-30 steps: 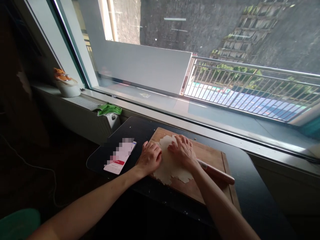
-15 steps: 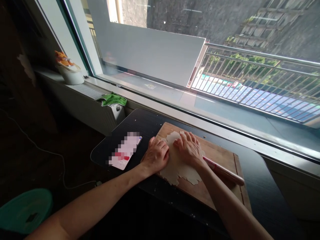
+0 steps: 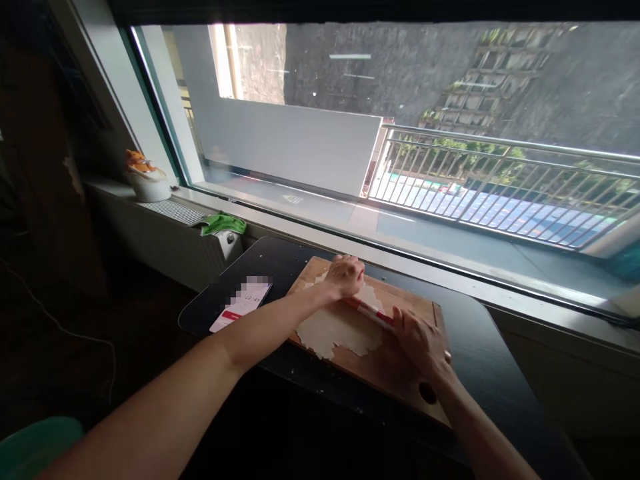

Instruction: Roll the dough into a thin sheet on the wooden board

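A thin, ragged-edged sheet of dough [image 3: 330, 327] lies flat on a wooden cutting board [image 3: 390, 380]. Across its right part runs a rolling pin [image 3: 373, 311] with red and white markings along its middle. My left hand [image 3: 346, 275] is closed around the pin's far end, above the dough's upper edge. Toward the near end, my right hand [image 3: 417, 337] wraps the pin over the right side of the board. Beyond that hand a small tip of the pin sticks out. The grips themselves are partly hidden by the backs of my hands.
The board rests on a dark table [image 3: 480, 360] against the window sill. A phone [image 3: 243, 303] lies left of the board. Behind stands a radiator [image 3: 205, 257] with a green cloth [image 3: 223, 224] and a white pot [image 3: 150, 185]. A green basin [image 3: 40, 437] is at lower left.
My hands have left the dough's surface and now hold the rolling pin, which has moved left onto the dough. The view has tilted upward.
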A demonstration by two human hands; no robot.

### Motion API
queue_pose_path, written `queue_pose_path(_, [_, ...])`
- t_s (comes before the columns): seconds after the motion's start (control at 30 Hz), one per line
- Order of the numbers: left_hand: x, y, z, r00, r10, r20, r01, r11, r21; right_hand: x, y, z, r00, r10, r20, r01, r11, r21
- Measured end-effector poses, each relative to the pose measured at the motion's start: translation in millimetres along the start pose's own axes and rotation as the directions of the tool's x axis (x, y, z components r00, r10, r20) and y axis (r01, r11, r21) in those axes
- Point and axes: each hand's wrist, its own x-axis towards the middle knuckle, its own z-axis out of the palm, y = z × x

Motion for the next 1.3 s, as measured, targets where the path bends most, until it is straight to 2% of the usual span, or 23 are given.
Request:
queue_pose_path(0.1, [6, 18, 16.8, 0.993, 0.023, 0.118, -0.026, 0.999, 0.020, -9, 13, 0, 0.998, -0.040, -0.038, 0.040, 0.999, -0.014])
queue_pose_path(0.2, [-18, 22, 31.3, 0.981, 0.143, 0.127, -0.144, 0.990, -0.001, -11, 24, -2, 0.996, -0.083, -0.045, 0.083, 0.996, 0.012])
queue_pose_path(0.27, [-40, 22, 38.1, 0.966, 0.225, 0.124, -0.226, 0.974, -0.012, -11, 28, -2, 0.997, -0.060, -0.040, 0.062, 0.997, 0.049])
queue_pose_path(0.33, [-58, 22, 43.3, 0.962, 0.243, 0.127, -0.243, 0.970, -0.014, -11, 29, 1, 0.999, -0.022, -0.028, 0.024, 0.996, 0.088])
queue_pose_path(0.4, [-64, 22, 47.0, 0.966, 0.222, 0.136, -0.222, 0.975, -0.010, -9, 29, 3, 1.000, -0.006, -0.017, 0.008, 0.993, 0.119])
queue_pose_path(0.47, [-54, 21, 48.9, 0.966, 0.211, 0.148, -0.212, 0.977, -0.006, -1, 28, 5, 1.000, -0.008, 0.004, 0.007, 0.989, 0.145])
queue_pose_path(0.53, [-29, 18, 49.7, 0.966, 0.189, 0.174, -0.191, 0.982, -0.004, 16, 29, 5, 0.999, 0.013, 0.047, -0.020, 0.986, 0.167])
queue_pose_path(0.63, [16, 12, 50.8, 0.981, 0.073, 0.181, -0.077, 0.997, 0.015, 52, 31, 4, 0.981, 0.149, 0.127, -0.169, 0.971, 0.168])
queue_pose_path(0.7, [30, 9, 52.0, 0.985, 0.036, 0.169, -0.039, 0.999, 0.019, 66, 33, 6, 0.967, 0.225, 0.115, -0.241, 0.959, 0.149])
queue_pose_path(0.77, [22, 7, 53.4, 0.980, 0.053, 0.193, -0.054, 0.999, 0.001, 59, 34, 12, 0.978, 0.201, 0.054, -0.206, 0.969, 0.134])
queue_pose_path(0.87, [-18, 6, 55.2, 0.948, 0.147, 0.284, -0.142, 0.989, -0.040, 14, 37, 26, 0.997, 0.003, -0.076, 0.006, 0.993, 0.114])
queue_pose_path(0.93, [-40, 5, 54.8, 0.930, 0.214, 0.300, -0.212, 0.976, -0.042, -13, 38, 33, 0.970, -0.120, -0.211, 0.137, 0.988, 0.068])
queue_pose_path(1.0, [-42, 5, 53.5, 0.923, 0.230, 0.308, -0.233, 0.972, -0.028, -18, 38, 34, 0.938, -0.180, -0.295, 0.197, 0.980, 0.030])
queue_pose_path(1.1, [-8, 5, 52.2, 0.936, 0.145, 0.320, -0.160, 0.987, 0.022, 19, 37, 25, 0.949, -0.131, -0.286, 0.151, 0.987, 0.048])
queue_pose_path(1.2, [24, 8, 49.1, 0.958, 0.063, 0.281, -0.090, 0.992, 0.085, 61, 36, 13, 0.984, 0.035, -0.177, -0.017, 0.995, 0.101])
queue_pose_path(1.27, [21, 11, 45.2, 0.957, 0.088, 0.277, -0.114, 0.990, 0.080, 63, 36, 11, 0.990, 0.055, -0.129, -0.043, 0.995, 0.090])
queue_pose_path(1.3, [11, 12, 43.2, 0.951, 0.125, 0.283, -0.148, 0.987, 0.061, 53, 37, 13, 0.992, 0.021, -0.126, -0.012, 0.997, 0.071])
